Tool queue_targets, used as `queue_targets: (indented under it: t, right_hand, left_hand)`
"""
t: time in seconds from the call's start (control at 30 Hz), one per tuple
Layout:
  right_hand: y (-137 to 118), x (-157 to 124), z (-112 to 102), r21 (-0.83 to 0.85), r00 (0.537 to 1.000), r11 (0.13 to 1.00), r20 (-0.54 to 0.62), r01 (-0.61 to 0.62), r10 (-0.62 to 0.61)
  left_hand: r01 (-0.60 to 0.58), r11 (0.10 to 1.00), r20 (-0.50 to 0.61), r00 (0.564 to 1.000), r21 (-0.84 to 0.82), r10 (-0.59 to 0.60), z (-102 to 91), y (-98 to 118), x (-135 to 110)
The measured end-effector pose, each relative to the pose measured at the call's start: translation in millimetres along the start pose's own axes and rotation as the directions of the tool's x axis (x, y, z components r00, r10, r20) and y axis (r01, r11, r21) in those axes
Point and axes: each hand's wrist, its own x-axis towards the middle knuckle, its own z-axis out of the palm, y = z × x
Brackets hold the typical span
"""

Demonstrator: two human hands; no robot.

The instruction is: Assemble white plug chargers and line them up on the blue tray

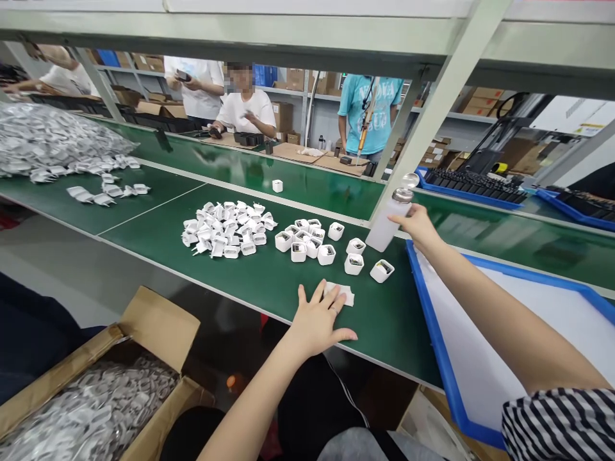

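My left hand (317, 320) lies palm down near the front edge of the green workbench, fingers spread, partly over a folded white wipe (344, 294). At the right, my right hand (417, 227) has its fingers round the side of a white plastic bottle (384, 227). The bottle has a metal top (402, 194) with its round lid flipped up. Between the hands stand several white charger housings (354, 263) with their open ends up and small parts visible inside. Left of them lies a pile of white plastic plug covers (223, 230).
A blue-rimmed tray (435, 326) lies at the right. Bagged white parts (48, 137) heap at the far left. Below the bench, an open cardboard box (158, 320) holds more. A slanted metal post (432, 121) rises behind the bottle. Several people work across the bench.
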Motion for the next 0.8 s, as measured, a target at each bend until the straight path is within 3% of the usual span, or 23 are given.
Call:
queue_targets:
  t: [0.07,0.1,0.13,0.2,0.27,0.33,0.37,0.43,0.53,0.6,0.67,0.73,0.77,0.8]
  right_hand:
    - [-16.9,-20.7,-6.9,-0.054,0.983,0.998,-0.175,0.043,-0.052]
    - [-25.6,-35.4,-9.2,-0.109,0.958,0.982,-0.226,0.156,-0.178]
    - [-33.5,-52.2,-9.7,-0.147,0.932,0.949,-0.194,0.280,-0.305]
    - [-44.9,-88.6,-4.1,-0.163,0.887,0.872,0.130,0.461,-0.444]
    - [-49.3,-121.1,10.3,-0.140,0.694,0.751,0.518,0.645,-0.500]
    - [-47.6,-143.1,29.4,-0.141,0.552,0.648,0.674,0.748,-0.490]
    - [-45.4,-149.4,38.7,-0.159,0.526,0.615,0.703,0.772,-0.479]
    - [-40.0,-154.1,53.6,-0.207,0.522,0.578,0.720,0.790,-0.457]
    - [-34.7,-149.4,63.5,-0.243,0.533,0.558,0.720,0.793,-0.444]
    - [-35.1,-143.7,63.8,-0.205,0.569,0.646,0.706,0.735,-0.423]
    - [-39.1,-137.0,62.0,-0.115,0.657,0.844,0.684,0.524,-0.316]
    - [-46.0,-129.3,60.5,0.036,0.729,0.994,0.677,0.106,-0.102]
    - [-50.4,-124.7,60.1,0.117,0.720,0.984,0.693,-0.133,0.015]
    - [-55.2,-119.6,60.0,0.189,0.688,0.921,0.718,-0.342,0.108]
  left_hand:
    - [0.003,1.000,-0.036,0.999,-0.010,-0.003,-3.0,0.2,-3.9]
    - [0.014,1.000,-0.064,0.998,-0.018,-0.015,-5.1,-1.3,-5.5]
    - [0.037,0.999,-0.101,0.994,-0.025,-0.040,-7.8,-4.4,-6.8]
    - [0.118,0.992,-0.202,0.972,-0.042,-0.124,-14.5,-15.3,-8.3]
    - [0.216,0.974,-0.310,0.923,-0.068,-0.226,-21.8,-30.9,-8.8]
    - [0.296,0.949,-0.383,0.868,-0.112,-0.316,-27.6,-47.2,-9.2]
    - [0.324,0.936,-0.397,0.848,-0.139,-0.352,-29.5,-53.9,-9.4]
    - [0.352,0.919,-0.395,0.830,-0.180,-0.395,-30.8,-62.7,-10.1]
    - [0.356,0.923,-0.386,0.839,-0.143,-0.383,-28.6,-64.6,-10.6]
    - [0.362,0.928,-0.385,0.847,-0.087,-0.367,-26.7,-62.3,-10.0]
    - [0.371,0.927,-0.380,0.850,-0.060,-0.365,-25.6,-60.4,-9.1]
    - [0.373,0.926,-0.378,0.850,-0.061,-0.367,-25.4,-59.5,-8.5]
    - [0.375,0.925,-0.381,0.847,-0.066,-0.370,-25.4,-59.4,-8.4]
    - [0.377,0.924,-0.385,0.844,-0.071,-0.374,-25.5,-59.3,-8.6]
